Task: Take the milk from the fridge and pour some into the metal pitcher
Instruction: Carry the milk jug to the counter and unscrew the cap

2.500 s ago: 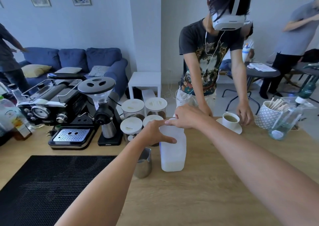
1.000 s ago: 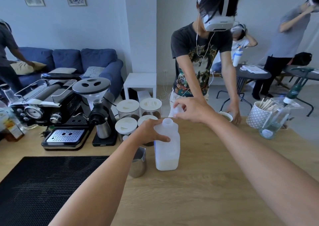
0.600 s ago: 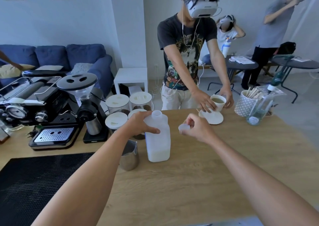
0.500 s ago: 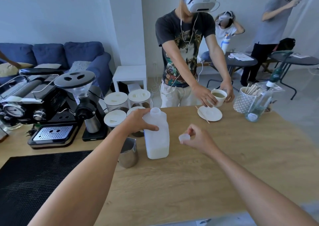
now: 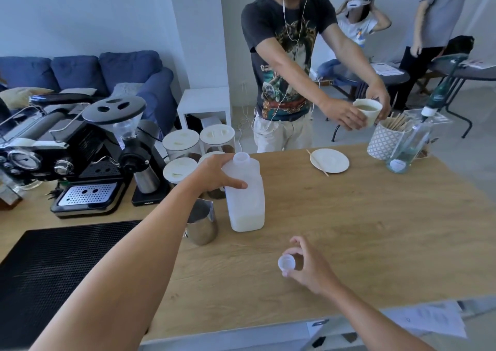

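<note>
A translucent white milk bottle [image 5: 245,203] stands upright and uncapped on the wooden table [image 5: 349,230], with a little milk at its bottom. My left hand [image 5: 217,172] grips its shoulder from the left. Just left of the bottle stands the metal pitcher [image 5: 201,223], partly hidden by my left forearm. My right hand [image 5: 306,266] is low over the table's near part, pinching the bottle's white cap [image 5: 286,262] between its fingers.
An espresso machine [image 5: 53,160], a grinder [image 5: 131,141] and several white-lidded jars [image 5: 182,146] crowd the back left. A black mat [image 5: 53,270] covers the near left. A person across the table holds a cup [image 5: 367,113]; a saucer [image 5: 329,160], stick holder [image 5: 383,141] and glass bottle [image 5: 408,146] sit far right.
My right hand unscrewed the cap, lifted it off the bottle and drew it down toward the table's near edge. My left hand stayed on the bottle. The person opposite raised the cup off the saucer.
</note>
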`<state>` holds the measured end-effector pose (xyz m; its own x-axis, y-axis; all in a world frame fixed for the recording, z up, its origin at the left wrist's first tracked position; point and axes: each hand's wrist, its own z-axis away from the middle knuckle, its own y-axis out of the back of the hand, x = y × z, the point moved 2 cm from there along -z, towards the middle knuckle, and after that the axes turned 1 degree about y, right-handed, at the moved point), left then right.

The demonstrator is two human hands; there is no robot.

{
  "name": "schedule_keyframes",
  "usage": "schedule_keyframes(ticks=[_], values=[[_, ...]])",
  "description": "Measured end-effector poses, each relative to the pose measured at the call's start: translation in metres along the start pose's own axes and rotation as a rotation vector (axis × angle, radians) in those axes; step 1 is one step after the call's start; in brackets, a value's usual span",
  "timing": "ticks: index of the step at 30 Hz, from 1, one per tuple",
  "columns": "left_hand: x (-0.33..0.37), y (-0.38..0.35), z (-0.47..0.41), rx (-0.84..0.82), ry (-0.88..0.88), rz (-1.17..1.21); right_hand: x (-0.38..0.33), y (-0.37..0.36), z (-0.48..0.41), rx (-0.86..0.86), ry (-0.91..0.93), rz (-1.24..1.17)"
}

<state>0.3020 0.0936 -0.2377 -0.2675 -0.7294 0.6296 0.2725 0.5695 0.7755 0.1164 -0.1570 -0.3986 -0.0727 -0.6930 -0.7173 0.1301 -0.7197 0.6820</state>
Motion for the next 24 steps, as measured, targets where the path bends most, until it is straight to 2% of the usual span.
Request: schedule_keyframes(ticks=[8,11,15,19,24], values=[[-0.003,0.0,0.005,0.0,0.028,-0.02,0.004,-0.002,0.0,-0.015,0.062,0.078],[-0.001,0.002,0.013,0.027,0.036,0.071,-0.005,0.005,-0.007,0.025,0.067,0.035],[-0.013,0.017,0.026,0.159,0.069,0.273,-0.032,0.022,-0.028,0.122,0.1,-0.066],[-0.04,0.034,0.052,0.32,0.12,0.307,-0.069,0.041,-0.053,0.185,0.18,-0.137],[-0.099,0.029,0.088,0.392,0.269,0.437,-0.107,0.055,-0.076,0.187,0.256,-0.227]])
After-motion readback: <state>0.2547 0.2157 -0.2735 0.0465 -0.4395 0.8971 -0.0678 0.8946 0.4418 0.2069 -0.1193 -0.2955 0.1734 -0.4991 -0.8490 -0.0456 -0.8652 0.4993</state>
